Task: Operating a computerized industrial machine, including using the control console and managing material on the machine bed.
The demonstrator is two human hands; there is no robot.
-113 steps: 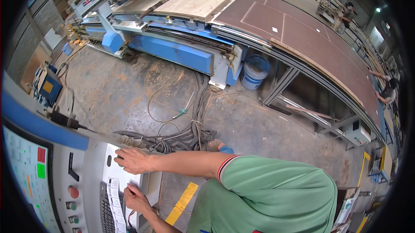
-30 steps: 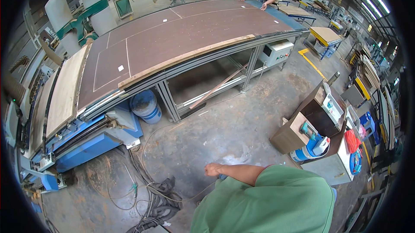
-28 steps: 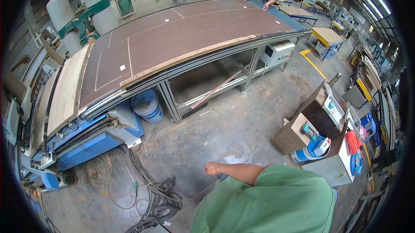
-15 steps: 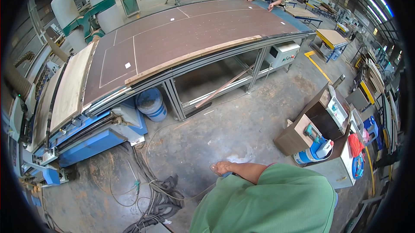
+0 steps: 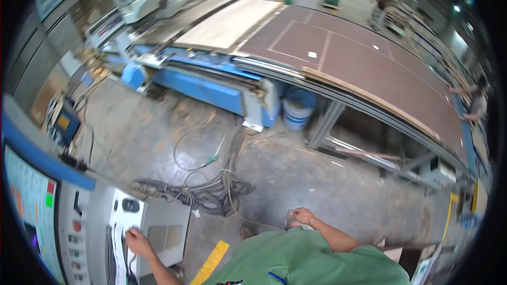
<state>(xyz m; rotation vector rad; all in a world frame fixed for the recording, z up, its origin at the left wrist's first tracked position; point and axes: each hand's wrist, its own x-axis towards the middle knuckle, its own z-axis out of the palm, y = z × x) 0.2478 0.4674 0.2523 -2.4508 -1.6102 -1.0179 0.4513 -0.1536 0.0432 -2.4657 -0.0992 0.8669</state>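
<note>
My left hand [image 5: 138, 241] is over the control console [image 5: 95, 206], its fingers bent and close together. It is beside a white strip [image 5: 120, 253] that looks like paper or a cover, next to the dark keyboard [image 5: 110, 256]. Whatever those fingers hold, if anything, is hidden. A black mouse [image 5: 130, 205] rests just beyond them. In front of my green shirt hangs my right hand [image 5: 302, 216], loosely curled, with nothing visible in it. At the far left is a lit screen [image 5: 33, 208], with a panel of buttons [image 5: 76, 240] between it and the keyboard.
A long table carries a large brown panel [image 5: 359, 63]; pale board [image 5: 229, 23] lies on the blue machine [image 5: 200, 89]. Below stands a bucket [image 5: 298, 108]. Cables and hoses [image 5: 206, 192] lie across the floor near yellow tape [image 5: 211, 261]. Another person [image 5: 477, 103] is at the far right.
My view has swung left, bringing the console, screen and my left hand into sight. The brown panel and the other person now appear farther right. My right hand still hangs in front of me.
</note>
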